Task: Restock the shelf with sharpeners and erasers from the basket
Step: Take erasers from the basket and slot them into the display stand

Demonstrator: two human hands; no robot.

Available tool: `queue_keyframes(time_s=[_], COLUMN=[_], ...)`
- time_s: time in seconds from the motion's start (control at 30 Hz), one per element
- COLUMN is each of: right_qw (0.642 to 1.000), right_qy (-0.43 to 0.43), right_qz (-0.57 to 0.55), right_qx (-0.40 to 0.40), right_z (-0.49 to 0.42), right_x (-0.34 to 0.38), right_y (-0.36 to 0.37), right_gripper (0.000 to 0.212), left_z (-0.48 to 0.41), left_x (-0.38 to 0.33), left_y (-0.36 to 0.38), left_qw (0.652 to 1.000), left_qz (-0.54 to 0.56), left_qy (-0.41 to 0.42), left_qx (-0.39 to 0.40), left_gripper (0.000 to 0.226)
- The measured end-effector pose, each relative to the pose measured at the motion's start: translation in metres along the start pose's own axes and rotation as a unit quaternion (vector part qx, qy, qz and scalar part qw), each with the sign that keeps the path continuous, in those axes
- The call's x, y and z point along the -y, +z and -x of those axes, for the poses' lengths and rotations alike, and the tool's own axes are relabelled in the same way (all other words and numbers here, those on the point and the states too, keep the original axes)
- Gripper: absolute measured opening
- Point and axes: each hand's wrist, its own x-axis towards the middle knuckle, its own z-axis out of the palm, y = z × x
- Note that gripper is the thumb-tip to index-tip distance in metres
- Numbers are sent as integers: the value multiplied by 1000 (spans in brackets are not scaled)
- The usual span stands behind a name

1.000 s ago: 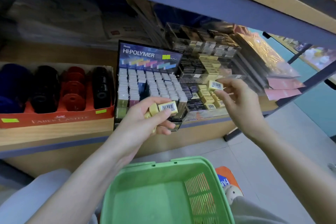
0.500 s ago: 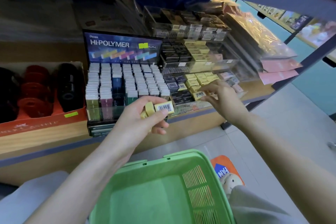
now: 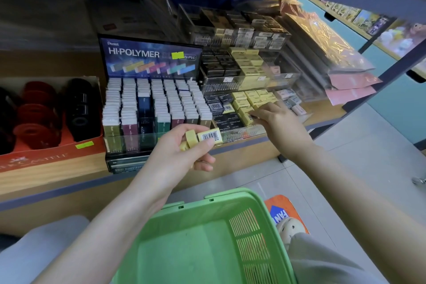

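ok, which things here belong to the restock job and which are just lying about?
Job: left hand gripping yellow erasers; right hand at the eraser tray; green basket; sharpener box.
Just there: Hi-Polymer display; pink packets; orange mat.

On the shelf [image 3: 57, 175], take the eraser display [image 3: 152, 101] as your mark. Just left of it sits the sharpener box [image 3: 46, 152], and just right of it the tiered tray [image 3: 230, 82], with your right hand [image 3: 283, 122] on its lowest tier. Before the display is your left hand [image 3: 182, 147] with erasers [image 3: 207, 137]. The basket [image 3: 230, 193] is before and below.
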Motion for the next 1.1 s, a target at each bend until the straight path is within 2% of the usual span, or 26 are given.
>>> queue_keyframes(time_s=[0.07,0.1,0.13,0.2,0.23,0.3,0.37,0.53,0.6,0.67,0.77,0.87,0.97,1.1], right_qw=[1000,999,993,947,924,906,914,939,939,933,942,950,925,929], right_qy=[-10,-1,27,74,64,8,-34,-32,14,99,192,233,282,246], right_qz=[12,-26,-105,-309,-377,-424,-405,-339,-339,-339,-261,-205,-256,-276], right_qx=[-23,-38,-52,-38,-20,6,9,-39,-53,-71,-91,-45,-2,23], right_z=[3,6,9,17,21,30,36,38,36,27,4,-18,-32,-36], right_x=[4,10,20,47,60,81,92,88,79,62,20,-17,-32,-37], right_y=[-1,-4,-10,-26,-34,-44,-46,-42,-45,-46,-36,-18,-6,2], right_gripper=[26,27,26,27,29,33,29,22,15,7,12,24,21,21], left_z=[0,-1,-1,-1,0,1,2,6,5,2,-1,-1,-2,-5], left_x=[1,2,2,2,2,2,3,3,4,4,5,6,7,7], left_y=[-1,-1,-1,0,0,2,4,10,10,9,10,11,9,8], left_qw=[1000,1000,1000,1000,1000,1000,999,999,999,1000,1000,999,998,998], left_qz=[1,0,-1,-4,-4,-11,-22,-33,-31,-8,-4,-41,-64,-63], left_qy=[-1,-1,-1,2,5,9,8,12,4,-17,-23,0,15,19], left_qx=[-4,-4,-4,0,4,13,23,33,18,-3,-8,13,18,9], left_gripper=[21,22,22,21,19,18,21,20,21,17,11,11,11,12])
